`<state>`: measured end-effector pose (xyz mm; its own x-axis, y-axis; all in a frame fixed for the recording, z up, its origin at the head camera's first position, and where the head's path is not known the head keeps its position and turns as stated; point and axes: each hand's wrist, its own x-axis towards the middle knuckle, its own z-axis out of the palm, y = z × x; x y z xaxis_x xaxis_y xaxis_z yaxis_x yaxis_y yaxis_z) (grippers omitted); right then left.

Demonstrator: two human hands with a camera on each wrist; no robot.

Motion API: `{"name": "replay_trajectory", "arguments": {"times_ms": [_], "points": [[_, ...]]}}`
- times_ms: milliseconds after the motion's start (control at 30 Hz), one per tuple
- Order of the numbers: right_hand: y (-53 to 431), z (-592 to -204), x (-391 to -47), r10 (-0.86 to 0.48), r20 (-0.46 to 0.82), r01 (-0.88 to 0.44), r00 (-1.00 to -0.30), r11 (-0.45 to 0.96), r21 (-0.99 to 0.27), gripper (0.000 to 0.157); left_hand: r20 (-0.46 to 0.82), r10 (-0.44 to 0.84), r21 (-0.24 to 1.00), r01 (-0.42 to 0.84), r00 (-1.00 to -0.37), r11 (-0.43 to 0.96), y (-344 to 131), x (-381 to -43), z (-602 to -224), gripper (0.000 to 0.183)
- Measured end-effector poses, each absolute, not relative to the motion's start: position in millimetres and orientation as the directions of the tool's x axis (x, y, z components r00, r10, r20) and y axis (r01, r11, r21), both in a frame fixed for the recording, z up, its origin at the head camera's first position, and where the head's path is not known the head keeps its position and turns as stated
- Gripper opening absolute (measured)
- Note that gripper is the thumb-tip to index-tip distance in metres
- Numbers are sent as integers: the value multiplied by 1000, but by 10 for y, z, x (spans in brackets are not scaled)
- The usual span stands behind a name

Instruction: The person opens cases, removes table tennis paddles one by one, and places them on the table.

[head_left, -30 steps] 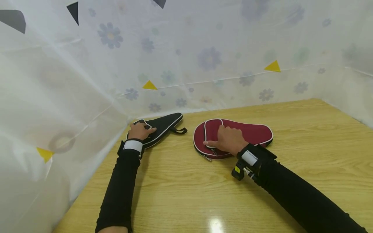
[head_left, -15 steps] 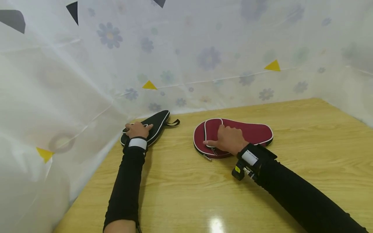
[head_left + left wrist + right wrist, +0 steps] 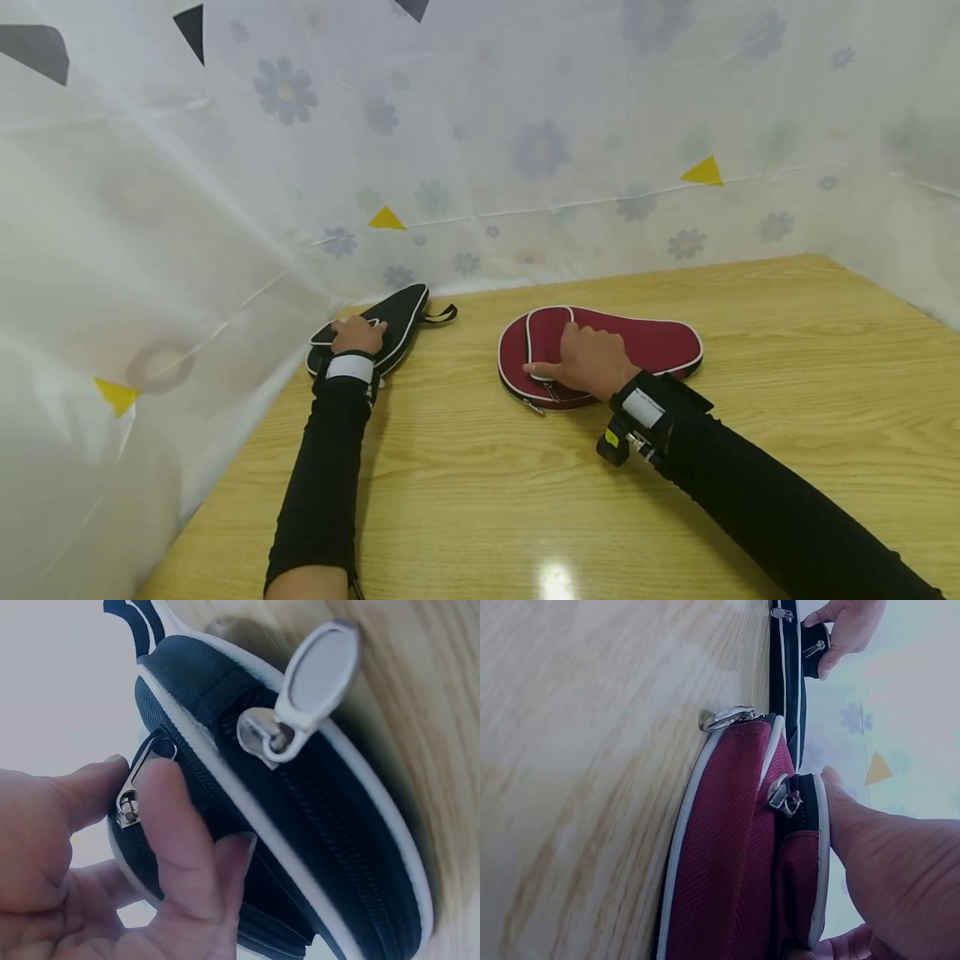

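Note:
A black table tennis bat case (image 3: 398,307) with white piping lies at the back left. My left hand (image 3: 358,336) grips its raised pocket, thumb and fingers to either side in the left wrist view, close to the small zipper pull (image 3: 137,784). A larger metal zipper pull (image 3: 322,671) stands out from the case's side. Further right lies a red table tennis bat case (image 3: 652,340), narrow end to the right. Its pocket (image 3: 799,881) is held by my right hand (image 3: 595,362), thumb at the near side and fingers over the far side; the palm side is hidden.
Both cases lie on a wood-grain table (image 3: 465,483). A pale flowered sheet (image 3: 480,125) hangs along the back and sides. A black loop strap (image 3: 441,315) sticks out from the black case's right side.
The black case has shifted left and turned slightly, its narrow end swinging left, with my left hand on it. My right hand and the red case stay in place.

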<state>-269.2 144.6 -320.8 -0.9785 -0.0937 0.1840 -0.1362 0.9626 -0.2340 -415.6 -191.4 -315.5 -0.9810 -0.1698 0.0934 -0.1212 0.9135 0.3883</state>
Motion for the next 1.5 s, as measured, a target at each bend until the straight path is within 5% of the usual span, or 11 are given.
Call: {"name": "replay_trajectory", "arguments": {"times_ms": [300, 700, 1000, 1500], "points": [[1435, -3224, -2704, -94, 195, -137, -976, 966, -220, 83, 91, -257, 436, -194, -962, 879, -2008, -4207, -3176, 61], [1447, -3202, -2695, -92, 202, -138, -975, 964, -228, 75, 10, -87, 315, -79, -996, 946, -2134, -4206, -3089, 49], [1442, -3199, -2692, -96, 204, -144, -974, 962, -234, 67, 3, -86, 238, -82, -996, 968, -2183, -4241, -3110, 51], [1451, -3207, -2694, -97, 205, -144, -974, 962, -232, 79, -41, -247, 475, -236, -968, 848, -2143, -4238, -3105, 54]]}}
